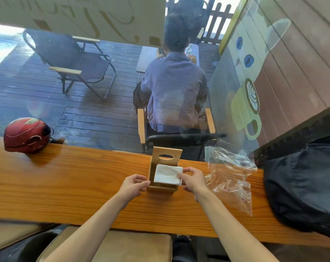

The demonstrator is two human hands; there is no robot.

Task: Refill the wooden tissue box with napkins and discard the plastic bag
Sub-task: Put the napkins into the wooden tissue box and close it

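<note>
The wooden tissue box stands upright at the middle of the wooden counter, its back panel with an oval slot facing me. A white stack of napkins sits in its open top. My right hand pinches the right edge of the napkins. On the box's left side, my left hand rests with its fingertips at the box's front left corner. The clear plastic bag lies crumpled and flat on the counter, just right of my right hand.
A red helmet rests at the counter's far left. A black bag fills the counter's right end. Beyond the glass, a person sits with their back to me, near a folding chair. A cushioned stool is below the counter.
</note>
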